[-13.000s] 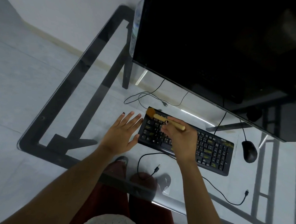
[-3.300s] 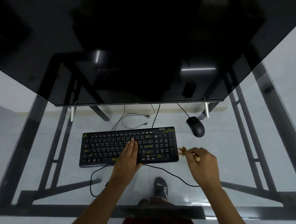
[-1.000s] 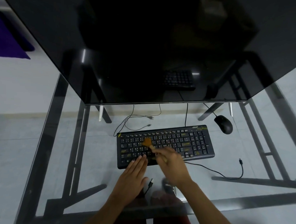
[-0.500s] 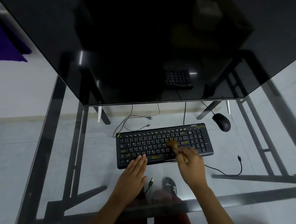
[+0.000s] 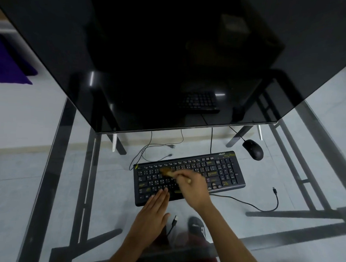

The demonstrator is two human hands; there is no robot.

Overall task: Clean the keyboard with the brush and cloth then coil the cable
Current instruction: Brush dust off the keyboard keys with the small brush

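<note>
A black keyboard with yellow-marked keys is laid flat on the glass desk, slightly skewed, its cable trailing from the near edge to the right and ending in a loose plug. The left hand is extended palm down, fingers straight and pressed together, the fingertips resting on the keyboard's near left rows. The right hand is reached across the middle keys, its fingers curled round the wooden handle of a brush; the blurred bristles are set on the upper left keys. Farther off, a black mouse is placed beside the keyboard's far right corner, beneath a dark monitor.
</note>
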